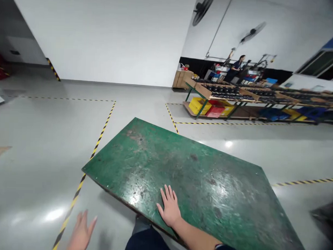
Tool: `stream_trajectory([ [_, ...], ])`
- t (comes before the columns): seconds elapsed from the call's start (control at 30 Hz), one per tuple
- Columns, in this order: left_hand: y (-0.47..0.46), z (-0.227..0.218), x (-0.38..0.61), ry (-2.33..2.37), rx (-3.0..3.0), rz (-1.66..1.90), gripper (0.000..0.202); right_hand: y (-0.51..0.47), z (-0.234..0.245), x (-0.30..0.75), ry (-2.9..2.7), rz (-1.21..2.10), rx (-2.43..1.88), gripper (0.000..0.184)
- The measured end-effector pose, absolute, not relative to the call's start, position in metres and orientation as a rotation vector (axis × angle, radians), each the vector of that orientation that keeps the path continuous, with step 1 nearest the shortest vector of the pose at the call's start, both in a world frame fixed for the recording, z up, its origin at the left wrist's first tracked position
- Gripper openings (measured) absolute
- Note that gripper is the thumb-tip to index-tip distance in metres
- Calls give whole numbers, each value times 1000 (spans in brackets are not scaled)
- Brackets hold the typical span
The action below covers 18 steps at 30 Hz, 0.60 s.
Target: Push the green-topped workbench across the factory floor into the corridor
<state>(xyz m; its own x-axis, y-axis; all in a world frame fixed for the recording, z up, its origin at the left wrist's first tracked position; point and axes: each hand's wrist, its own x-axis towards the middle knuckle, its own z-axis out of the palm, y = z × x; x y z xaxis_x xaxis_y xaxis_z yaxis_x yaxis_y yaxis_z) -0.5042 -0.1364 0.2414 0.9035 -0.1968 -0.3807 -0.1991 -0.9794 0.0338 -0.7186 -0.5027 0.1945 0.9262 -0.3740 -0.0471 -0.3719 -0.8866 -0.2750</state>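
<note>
My right hand (pixel 170 209) lies flat on the worn green top of a table (pixel 181 160), close to its near edge, with the fingers stretched out. The top is scuffed and shiny, with dark stains and bare patches. Off to the left, my left hand (pixel 81 231) hangs in the air over the floor, apart from the table and slightly blurred. Its thumb and fingers are spread, and nothing is in it. What supports the table is hidden beneath the top.
Yellow-black tape lines (pixel 100 137) mark the grey floor. At the back right, long workbenches (pixel 200 89) carry rows of dark parts, with yellow (pixel 198 105) and red bins (pixel 215 109) below. A co-worker (pixel 235 69) is behind them. A white wall (pixel 109 39) stands ahead.
</note>
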Motion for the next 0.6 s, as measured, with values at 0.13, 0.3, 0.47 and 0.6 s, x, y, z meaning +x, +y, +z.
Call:
stream_trajectory([
  [0.13, -210, 226, -493, 668, -3186, 329, 79, -506, 189, -722, 542, -19, -2744, 70],
  [0.3, -253, 194, -548, 476, -2937, 654, 89, -503, 186, -719, 528, -10, -2712, 70],
  [0.47, -265, 218, -601, 544, -2990, 652, 80, -506, 171, -724, 514, -21, -2761, 71],
  [0.6, -270, 260, -604, 670, -3042, 900, 102, -512, 150, -735, 486, -264, -2838, 75],
])
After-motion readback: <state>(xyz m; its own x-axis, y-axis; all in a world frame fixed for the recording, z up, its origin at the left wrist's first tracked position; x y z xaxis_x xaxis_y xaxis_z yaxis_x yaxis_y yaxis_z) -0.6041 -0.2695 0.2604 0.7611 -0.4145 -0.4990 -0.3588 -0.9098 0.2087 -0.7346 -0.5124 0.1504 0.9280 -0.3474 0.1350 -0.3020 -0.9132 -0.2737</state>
